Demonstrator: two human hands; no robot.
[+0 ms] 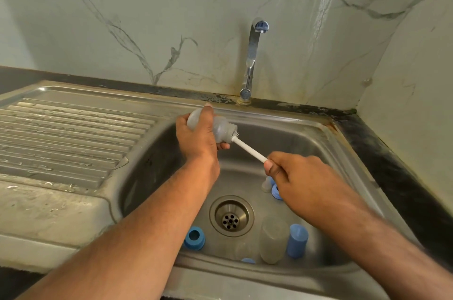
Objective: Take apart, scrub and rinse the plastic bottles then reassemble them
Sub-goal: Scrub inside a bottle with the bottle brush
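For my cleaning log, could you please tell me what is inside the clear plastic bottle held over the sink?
White brush bristles show at the mouth of the clear plastic bottle. The left hand covers most of its body, hiding anything deeper inside.

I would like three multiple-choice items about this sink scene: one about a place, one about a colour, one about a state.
1. Where is the blue ring with the hole?
A. on the draining board
B. in the basin, left of the drain
C. under the tap

2. What colour is the brush handle?
A. white
B. blue
C. black

3. What is the state of the tap?
A. running
B. no water flowing
C. hidden by an arm

Answers:
1 B: the blue ring lies on the sink floor, left of the drain.
2 A: the brush, held by the right hand, is white, its bristles at the mouth of the bottle in the left hand.
3 B: no stream falls from the tap.
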